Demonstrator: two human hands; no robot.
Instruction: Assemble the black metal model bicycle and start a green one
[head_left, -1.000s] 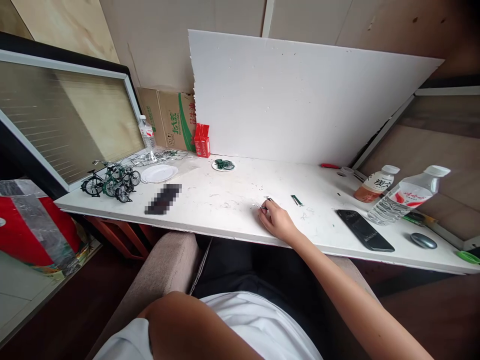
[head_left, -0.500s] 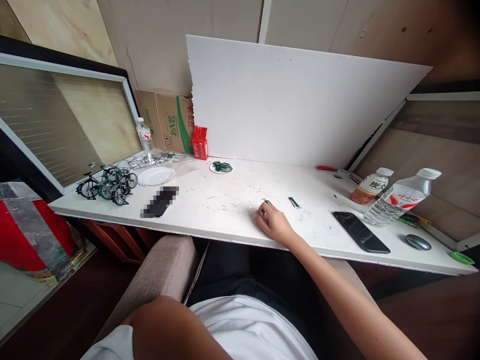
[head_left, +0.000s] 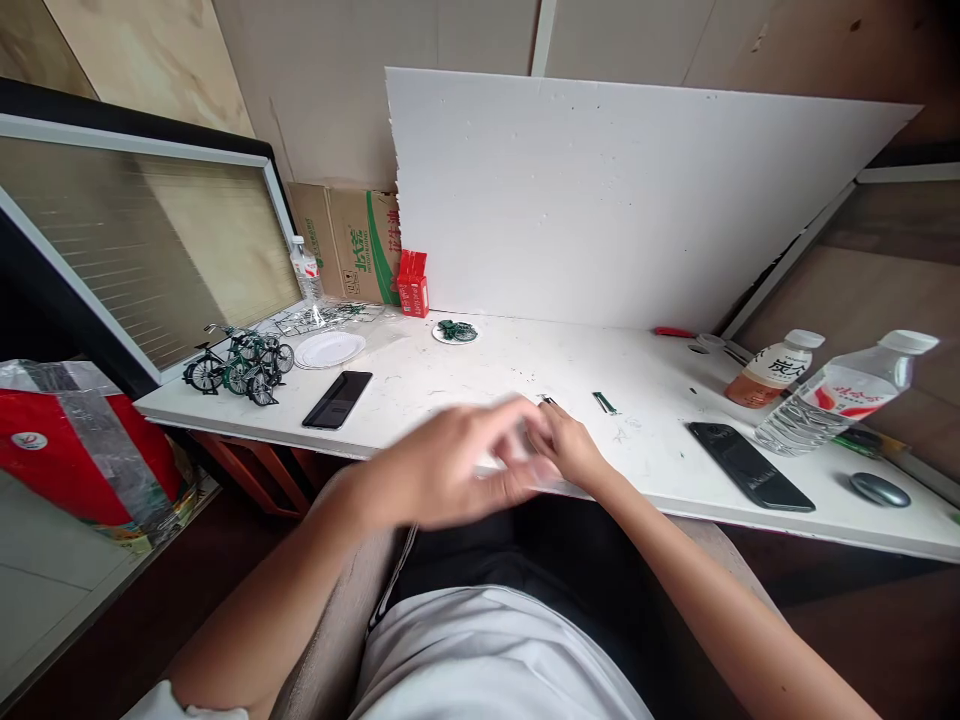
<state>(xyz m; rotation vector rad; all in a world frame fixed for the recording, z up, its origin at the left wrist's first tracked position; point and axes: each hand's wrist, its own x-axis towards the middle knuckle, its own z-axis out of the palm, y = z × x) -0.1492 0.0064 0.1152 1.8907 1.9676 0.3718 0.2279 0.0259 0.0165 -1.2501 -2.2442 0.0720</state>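
Observation:
My left hand (head_left: 461,465), smeared by motion, hovers at the table's front edge with thumb and fingers apart and nothing visible in them. It partly covers my right hand (head_left: 570,445), whose fingers are pinched together low over the table. What they hold is mostly hidden; a small dark bit (head_left: 550,401) shows at the fingertips. Right of that hand lies a small dark green strip-like part (head_left: 604,403). Farther back, green parts (head_left: 456,331) with a spoked wheel rest on a small white plate (head_left: 442,340).
Several model bicycles (head_left: 238,365) stand at left beside white plates (head_left: 330,349) and a phone (head_left: 337,400). Bottles (head_left: 847,395), another phone (head_left: 750,465) and a mouse (head_left: 880,489) sit at right. A white board (head_left: 622,210), cardboard box (head_left: 360,245) and red box (head_left: 413,284) line the back.
My left hand has come up from below into the space in front of my right hand. My right hand stays pinched in place. The view has shifted slightly left.

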